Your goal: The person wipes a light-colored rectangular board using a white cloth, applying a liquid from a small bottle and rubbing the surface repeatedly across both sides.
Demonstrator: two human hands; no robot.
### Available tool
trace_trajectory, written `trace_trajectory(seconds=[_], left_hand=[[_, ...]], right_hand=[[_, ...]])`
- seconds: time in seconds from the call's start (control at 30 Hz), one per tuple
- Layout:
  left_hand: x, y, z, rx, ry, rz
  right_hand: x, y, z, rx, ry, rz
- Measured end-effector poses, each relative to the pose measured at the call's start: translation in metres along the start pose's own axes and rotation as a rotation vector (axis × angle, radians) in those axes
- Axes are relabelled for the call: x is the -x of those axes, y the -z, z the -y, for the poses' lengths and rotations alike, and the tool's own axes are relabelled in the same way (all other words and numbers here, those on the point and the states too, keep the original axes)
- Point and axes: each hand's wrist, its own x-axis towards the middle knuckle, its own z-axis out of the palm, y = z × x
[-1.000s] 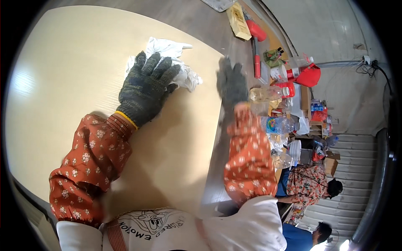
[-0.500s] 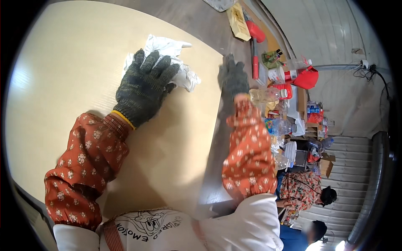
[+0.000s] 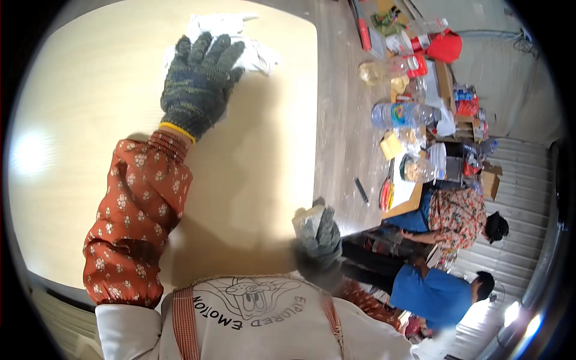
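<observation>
Table [image 3: 108, 108]: pale wooden top with rounded corners, filling the left and centre of the view. Floor [image 3: 342, 120] to its right carries clutter: plastic bottles [image 3: 402, 114], a red container [image 3: 447, 47], small boxes. Two other people [image 3: 444, 252] crouch at lower right, well apart from the table.

White cloth [image 3: 240, 42]: crumpled, lying on the table near its far right corner. Its long axis runs roughly left to right across the far edge, with a loose end pointing right.

Left hand [image 3: 198, 84]: dark knit glove, palm down, fingers [image 3: 210, 51] spread apart and flat, pressing on the cloth's near part.

Right hand [image 3: 318, 237]: gloved and blurred, at the table's near right edge, fingers curled on a small pale block [image 3: 305, 217]; grip detail cannot be told.
</observation>
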Motion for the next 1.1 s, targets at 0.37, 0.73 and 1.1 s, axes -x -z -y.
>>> trace_trajectory(seconds=[0.37, 0.73, 1.1], left_hand=[[0.002, -0.022, 0.011, -0.067, -0.088, -0.033], [0.006, -0.012, -0.004, -0.161, -0.078, -0.001], [0.006, 0.009, -0.01, -0.044, 0.02, 0.049]], right_hand=[[-0.164, -0.049, -0.062, -0.12, -0.14, 0.103], [0.0, 0.054, 0.026, -0.041, -0.339, 0.248], [0.004, 0.065, 0.026, -0.146, -0.248, 0.299]])
